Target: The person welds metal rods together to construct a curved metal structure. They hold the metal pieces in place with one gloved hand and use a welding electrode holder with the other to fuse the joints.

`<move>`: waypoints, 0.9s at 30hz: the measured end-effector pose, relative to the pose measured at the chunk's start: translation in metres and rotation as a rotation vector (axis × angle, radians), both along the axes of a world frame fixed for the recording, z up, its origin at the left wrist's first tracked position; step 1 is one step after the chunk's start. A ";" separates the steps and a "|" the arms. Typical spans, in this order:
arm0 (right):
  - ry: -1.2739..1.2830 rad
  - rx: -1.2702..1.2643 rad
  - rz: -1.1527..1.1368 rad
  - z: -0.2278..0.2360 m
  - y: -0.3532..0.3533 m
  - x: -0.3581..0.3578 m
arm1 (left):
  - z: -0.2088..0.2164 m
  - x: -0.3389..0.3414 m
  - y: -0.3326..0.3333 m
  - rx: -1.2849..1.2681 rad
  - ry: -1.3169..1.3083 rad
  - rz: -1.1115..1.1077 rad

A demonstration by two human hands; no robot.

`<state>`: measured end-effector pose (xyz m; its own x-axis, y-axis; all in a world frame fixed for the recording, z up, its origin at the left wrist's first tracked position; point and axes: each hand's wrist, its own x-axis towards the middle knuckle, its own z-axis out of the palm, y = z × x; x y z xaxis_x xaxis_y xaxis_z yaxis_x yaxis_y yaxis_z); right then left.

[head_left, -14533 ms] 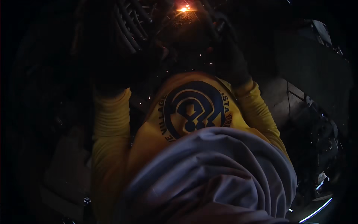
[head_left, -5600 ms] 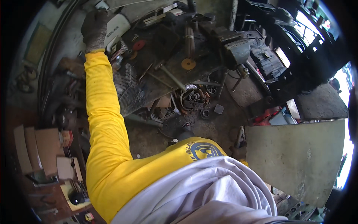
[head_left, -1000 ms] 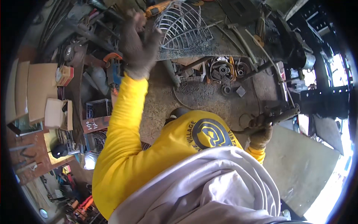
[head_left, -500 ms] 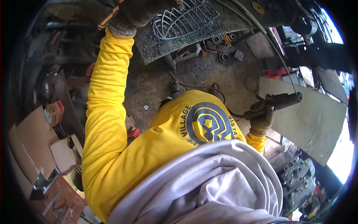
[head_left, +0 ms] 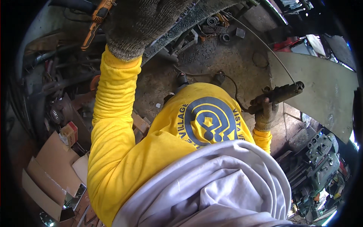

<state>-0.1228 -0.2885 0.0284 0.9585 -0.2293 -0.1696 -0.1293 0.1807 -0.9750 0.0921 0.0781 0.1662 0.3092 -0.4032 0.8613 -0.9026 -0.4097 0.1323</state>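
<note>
Both gloved: right hand (head_left: pixel 264 113) clamped on electrode holder (head_left: pixel 278 96), left hand (head_left: pixel 145 22) raised close overhead, grip unclear. Best kept steady, rod (head_left: pixel 261 41) clear of body.

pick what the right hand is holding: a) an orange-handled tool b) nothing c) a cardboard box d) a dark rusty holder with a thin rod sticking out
d: the gloved right hand is closed around a dark, rusty holder, and a thin rod runs up and away from its end; the orange-handled tool lies up by the left hand instead.
</note>
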 end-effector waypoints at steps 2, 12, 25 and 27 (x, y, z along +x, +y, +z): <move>0.018 -0.012 0.047 -0.008 -0.009 0.005 | 0.003 0.002 0.002 0.040 0.213 -0.083; 0.025 0.072 0.155 -0.029 -0.018 0.024 | -0.013 0.026 -0.003 -0.066 0.337 -0.188; -0.037 -0.056 0.236 -0.016 0.006 0.030 | -0.001 -0.010 -0.020 -1.060 1.055 -0.376; -0.032 -0.063 0.252 -0.016 0.005 0.029 | -0.005 -0.018 -0.015 -1.063 1.068 -0.407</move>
<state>-0.0940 -0.2835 0.0120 0.9913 0.0084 -0.1315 -0.1317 0.0859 -0.9876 0.0739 0.0634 0.1617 0.9668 0.0199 0.2548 -0.2271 0.5247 0.8205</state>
